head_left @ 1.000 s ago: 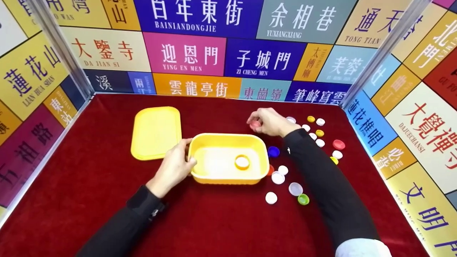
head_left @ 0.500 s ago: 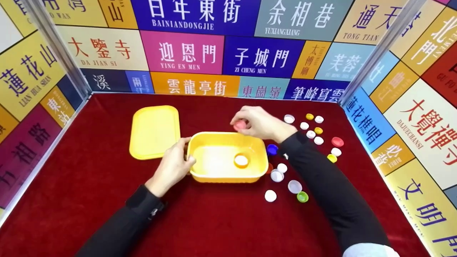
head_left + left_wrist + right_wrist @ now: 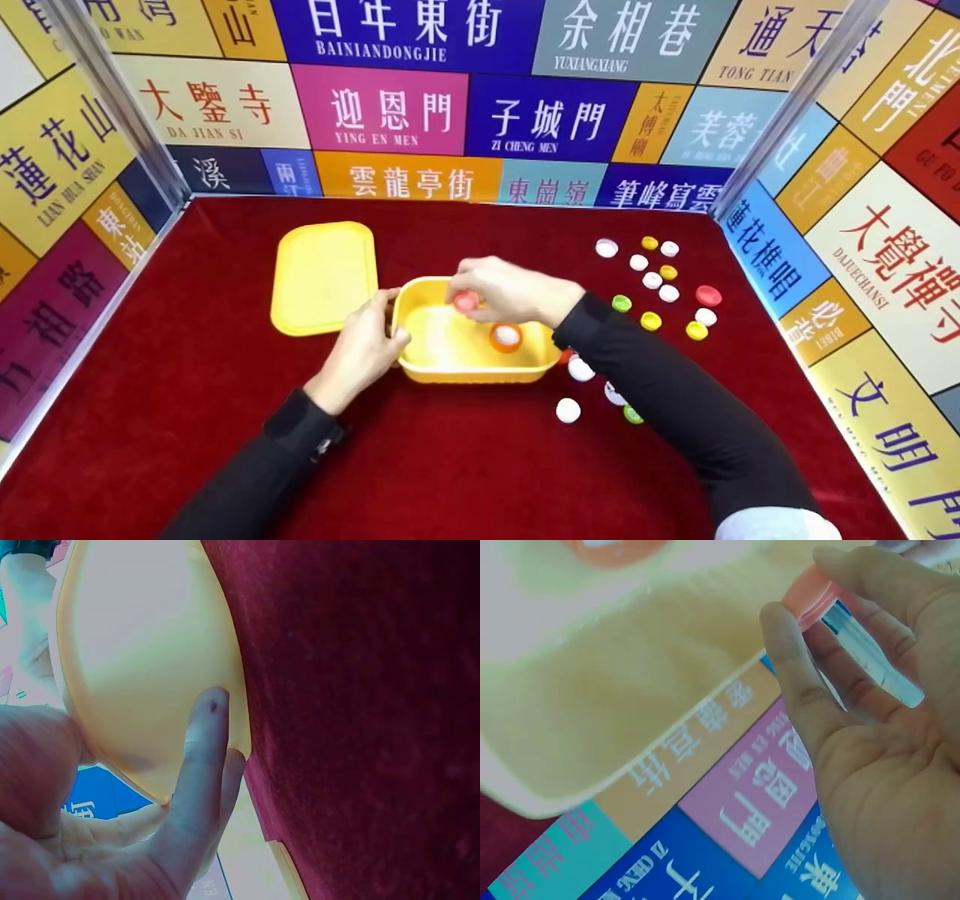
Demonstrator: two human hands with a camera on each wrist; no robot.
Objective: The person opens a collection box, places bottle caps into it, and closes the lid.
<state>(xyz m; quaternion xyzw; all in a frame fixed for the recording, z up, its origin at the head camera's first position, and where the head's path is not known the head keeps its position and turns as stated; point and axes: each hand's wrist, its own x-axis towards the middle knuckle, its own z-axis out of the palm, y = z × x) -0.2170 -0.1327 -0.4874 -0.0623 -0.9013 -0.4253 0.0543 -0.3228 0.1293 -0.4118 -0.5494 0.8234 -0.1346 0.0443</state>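
Observation:
A yellow plastic box (image 3: 427,371) stands without its lid in the middle of the red cloth. My left hand (image 3: 362,351) grips its left end, thumb over the rim; in the left wrist view two fingers (image 3: 201,765) lie along the outer wall (image 3: 150,652). Over the box's inside, my right hand (image 3: 517,291) pinches a pinkish-red bottle cap (image 3: 466,301). The right wrist view shows this cap (image 3: 810,596) between thumb and fingertip. An orange-rimmed cap with a white middle (image 3: 506,337) lies on the box floor, beneath the right hand.
The yellow lid (image 3: 324,277) lies flat at the back left. Several caps are scattered to the right, among them a red cap (image 3: 708,295), a green cap (image 3: 621,303) and a white cap (image 3: 568,410). The right sleeve (image 3: 660,382) covers part of them. Printed walls (image 3: 390,109) enclose the back and sides.
My right hand has carried the pinkish-red cap leftward and toward me, from behind the box to over its inside. Its forearm now hides the blue cap. The left hand keeps its grip.

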